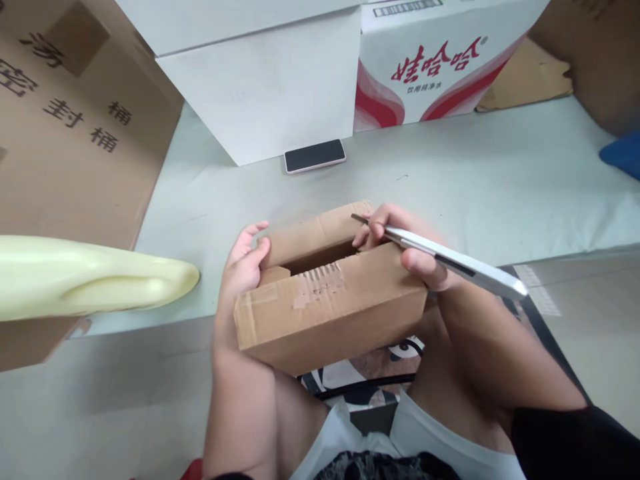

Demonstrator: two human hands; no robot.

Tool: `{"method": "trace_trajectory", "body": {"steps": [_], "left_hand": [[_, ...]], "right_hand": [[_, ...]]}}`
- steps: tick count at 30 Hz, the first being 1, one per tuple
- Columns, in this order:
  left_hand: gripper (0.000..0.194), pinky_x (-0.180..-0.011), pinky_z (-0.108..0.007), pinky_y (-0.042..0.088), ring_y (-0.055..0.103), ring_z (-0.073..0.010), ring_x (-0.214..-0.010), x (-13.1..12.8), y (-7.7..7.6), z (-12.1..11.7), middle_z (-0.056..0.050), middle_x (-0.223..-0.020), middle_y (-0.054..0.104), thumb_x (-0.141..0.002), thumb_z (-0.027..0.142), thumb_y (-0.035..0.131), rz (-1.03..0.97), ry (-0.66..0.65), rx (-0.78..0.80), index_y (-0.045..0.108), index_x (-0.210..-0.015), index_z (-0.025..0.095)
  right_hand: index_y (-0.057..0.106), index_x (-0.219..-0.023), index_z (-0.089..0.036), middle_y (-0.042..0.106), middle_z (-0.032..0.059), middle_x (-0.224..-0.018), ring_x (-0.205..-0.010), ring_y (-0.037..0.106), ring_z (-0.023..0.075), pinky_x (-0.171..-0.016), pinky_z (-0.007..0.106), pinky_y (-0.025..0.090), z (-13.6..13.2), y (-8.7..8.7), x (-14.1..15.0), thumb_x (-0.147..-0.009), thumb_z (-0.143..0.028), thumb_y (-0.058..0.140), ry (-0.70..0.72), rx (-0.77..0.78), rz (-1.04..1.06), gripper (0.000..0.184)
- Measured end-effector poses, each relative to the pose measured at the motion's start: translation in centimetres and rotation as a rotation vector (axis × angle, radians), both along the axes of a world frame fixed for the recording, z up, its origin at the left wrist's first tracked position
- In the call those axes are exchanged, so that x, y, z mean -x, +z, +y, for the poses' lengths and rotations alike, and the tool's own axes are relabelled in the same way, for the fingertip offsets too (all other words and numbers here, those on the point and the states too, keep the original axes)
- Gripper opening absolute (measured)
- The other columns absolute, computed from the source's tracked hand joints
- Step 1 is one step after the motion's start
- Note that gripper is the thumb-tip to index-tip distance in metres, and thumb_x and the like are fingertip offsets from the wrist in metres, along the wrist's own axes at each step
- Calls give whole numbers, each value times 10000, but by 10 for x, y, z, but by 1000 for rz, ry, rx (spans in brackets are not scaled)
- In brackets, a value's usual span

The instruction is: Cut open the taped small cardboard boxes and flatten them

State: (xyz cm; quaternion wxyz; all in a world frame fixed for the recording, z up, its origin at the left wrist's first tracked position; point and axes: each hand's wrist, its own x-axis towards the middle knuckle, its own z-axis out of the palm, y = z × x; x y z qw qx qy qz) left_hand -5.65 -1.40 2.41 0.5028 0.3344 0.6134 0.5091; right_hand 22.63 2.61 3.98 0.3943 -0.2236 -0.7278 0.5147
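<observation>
A small brown cardboard box (350, 300) is held over my lap at the table's front edge, tilted, with a dark gap between its top flaps. Torn label remains show on the nearer flap. My left hand (245, 257) grips the box's left end, thumb on the far flap's edge. In my right hand (400, 247) lies a utility knife (460, 263) with a white-silver body, its short dark blade (359, 219) out and pointing left over the far flap. That same hand also rests against the box's right end. The inside of the box is mostly hidden.
A phone (315, 157) lies on the pale green tabletop (425, 180) before a large white box (270, 93). Beside that is a white box with red print (440, 73). A large carton (85, 133) and a pale yellow curved object (95, 277) are at left; something blue (623, 153) sits at right.
</observation>
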Motion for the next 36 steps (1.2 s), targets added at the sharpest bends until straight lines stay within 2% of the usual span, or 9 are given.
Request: {"method": "trace_trajectory", "body": {"steps": [7, 9, 12, 16, 20, 24, 30, 33, 36], "left_hand": [[245, -861, -364, 606, 713, -289, -1141, -11, 3, -2, -77, -1326, 715, -732, 350, 791, -116, -39, 1, 651, -887, 223], [418, -1012, -459, 563, 646, -348, -1285, -14, 5, -7, -95, -1398, 680, -769, 481, 758, -207, -86, 5, 713, -1102, 231], [825, -1099, -604, 488, 632, -396, -1310, -22, 8, -17, -117, -1378, 687, -833, 723, 586, -422, -214, 72, 508, -1518, 270], [992, -1121, -626, 465, 576, -432, -1369, -26, 4, -26, -139, -1464, 625, -781, 893, 468, -551, -325, -17, 484, -1545, 261], [1133, -1084, -571, 513, 593, -448, -1331, -12, -7, -23, -161, -1444, 625, -589, 795, 796, -362, -380, -171, 478, -1538, 263], [1113, -1006, -472, 573, 670, -387, -1220, -5, -8, -18, -117, -1270, 708, -497, 388, 971, -142, -250, -189, 508, -1503, 275], [517, -686, -323, 615, 738, -264, -841, -12, 8, -11, -62, -955, 785, -509, 353, 809, -297, 262, -153, 763, -1001, 199], [332, -589, -279, 571, 699, -206, -706, -5, 10, -6, -39, -788, 760, -597, 409, 652, -324, 491, -151, 726, -822, 177], [318, -610, -280, 562, 698, -206, -727, 5, 4, 1, -29, -763, 744, -639, 433, 577, -327, 542, -215, 690, -796, 180]], "right_hand": [[434, -965, -284, 521, -11, -769, -789, 565, 204, -712, 351, 465, 7, -11, 3, -882, -668, 622, -429, 42, -28, 436], [432, -958, -286, 510, -18, -758, -743, 529, 189, -688, 343, 448, 11, -16, 2, -872, -635, 661, -496, 40, 63, 426], [432, -962, -290, 515, -29, -765, -682, 494, 167, -646, 329, 424, 16, -23, 2, -839, -583, 722, -568, 53, 159, 430], [422, -956, -294, 495, -43, -735, -624, 466, 155, -605, 319, 399, 26, -33, 3, -827, -451, 716, -735, 52, 200, 357], [369, -920, -292, 407, -82, -618, -530, 418, 146, -568, 310, 376, 39, -39, -1, -821, -320, 628, -981, 116, 269, 278], [352, -930, -293, 469, -77, -623, -562, 512, 165, -579, 319, 415, 41, -38, -8, -844, -326, 591, -1001, 202, 278, 256], [370, -1005, -291, 715, 3, -959, -1022, 717, 201, -941, 414, 504, 41, -40, -10, -910, -426, 586, -1010, 76, 267, 272], [365, -1026, -303, 742, 9, -1046, -1084, 733, 214, -1002, 451, 512, 43, -42, -14, -881, -441, 636, -833, 187, 253, 338], [372, -1031, -308, 733, 51, -1197, -1250, 687, 258, -1103, 509, 482, 40, -43, -15, -833, -510, 724, -540, 202, 139, 451]]}}
